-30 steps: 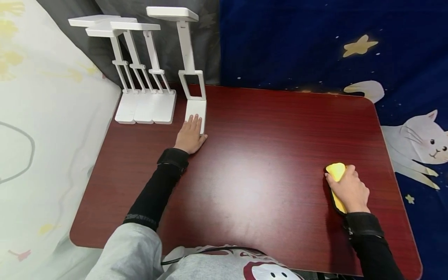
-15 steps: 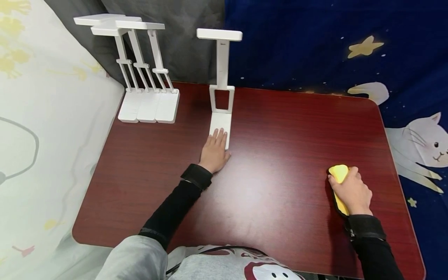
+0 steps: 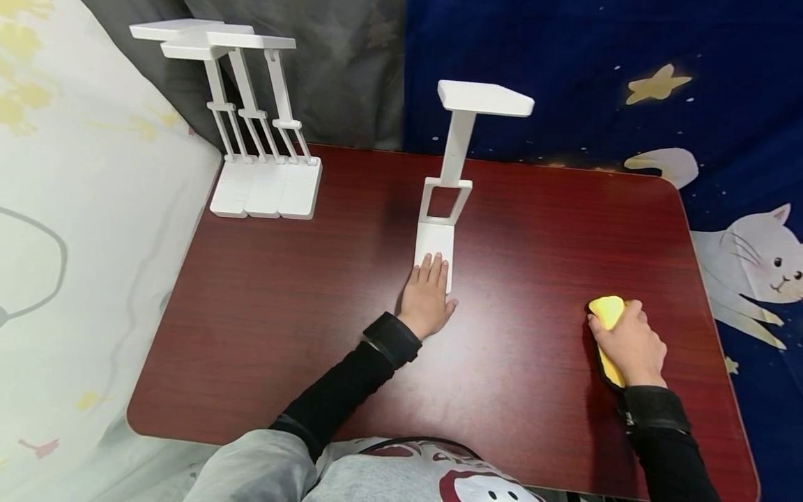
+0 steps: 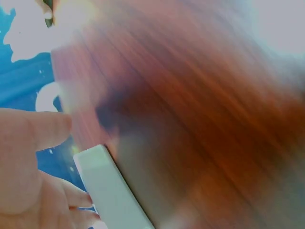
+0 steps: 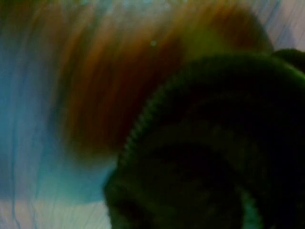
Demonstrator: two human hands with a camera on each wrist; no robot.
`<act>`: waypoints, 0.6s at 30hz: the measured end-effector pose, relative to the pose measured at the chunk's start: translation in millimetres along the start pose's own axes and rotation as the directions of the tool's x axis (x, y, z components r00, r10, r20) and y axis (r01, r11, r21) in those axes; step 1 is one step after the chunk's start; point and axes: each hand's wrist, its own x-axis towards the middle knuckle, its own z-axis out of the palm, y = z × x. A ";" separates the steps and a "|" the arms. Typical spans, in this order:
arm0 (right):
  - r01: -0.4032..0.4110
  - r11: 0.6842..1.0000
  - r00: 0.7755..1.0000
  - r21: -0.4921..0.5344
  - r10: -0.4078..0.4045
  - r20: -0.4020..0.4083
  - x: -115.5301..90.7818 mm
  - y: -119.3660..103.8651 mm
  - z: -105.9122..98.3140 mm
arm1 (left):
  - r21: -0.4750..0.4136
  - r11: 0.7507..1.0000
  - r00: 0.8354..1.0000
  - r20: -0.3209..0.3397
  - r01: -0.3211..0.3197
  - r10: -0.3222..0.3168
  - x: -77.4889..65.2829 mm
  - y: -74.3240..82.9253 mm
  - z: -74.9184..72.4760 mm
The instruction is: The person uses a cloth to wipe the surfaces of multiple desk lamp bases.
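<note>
My left hand (image 3: 429, 296) lies with straight fingers over the near end of a white folding desk lamp's base (image 3: 436, 238). The lamp stands upright near the table's middle, its flat head (image 3: 486, 99) raised. In the left wrist view a white edge of the lamp (image 4: 112, 191) shows beside the fingers (image 4: 76, 195). On the right, my right hand (image 3: 632, 345) grips a yellow pad with a black edge (image 3: 607, 310) on the table. Its palm covers part of that pad. The right wrist view is mostly a dark, blurred cuff (image 5: 200, 143).
Three similar white lamps (image 3: 266, 188) stand side by side at the table's back left corner. The reddish-brown table (image 3: 533, 244) has a pale cloth (image 3: 81, 244) along its left and grey and dark blue cloth (image 3: 533, 56) behind.
The left hand has slid the single lamp rightward and nearer, away from the three lamps, and its head has turned. The right hand stays in place on the yellow pad.
</note>
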 end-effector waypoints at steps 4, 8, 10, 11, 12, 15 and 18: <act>0.002 1.000 1.000 0.000 -0.002 -0.004 0.8 0.9 1.1 | 0.011 1.000 1.000 0.023 -0.018 0.018 -0.8 14.5 -3.8; 0.000 1.000 1.000 0.003 0.000 -0.011 -0.3 0.5 2.3 | 0.024 0.999 0.999 0.026 -0.044 0.044 -1.8 24.6 -4.3; -0.001 1.000 1.000 0.005 0.001 -0.013 -0.9 0.0 2.7 | 0.038 0.998 0.998 0.023 -0.051 0.051 -2.9 27.3 -4.1; 0.000 1.000 1.000 0.006 0.001 -0.014 -1.1 -0.2 2.8 | 0.044 0.998 0.998 0.023 -0.053 0.052 -3.0 28.0 -3.6; 0.000 1.000 1.000 0.006 0.000 -0.015 -1.2 -0.3 2.9 | 0.053 0.997 0.998 0.022 -0.054 0.053 -3.1 28.4 -2.7; 0.000 1.000 1.000 0.006 0.000 -0.015 -0.6 0.2 3.0 | 0.075 0.996 0.998 0.018 -0.057 0.056 -3.6 28.2 -1.5; -0.001 1.000 1.000 0.007 0.001 -0.011 0.6 1.0 3.3 | 0.086 0.994 0.998 0.012 -0.061 0.060 -4.1 27.3 -1.5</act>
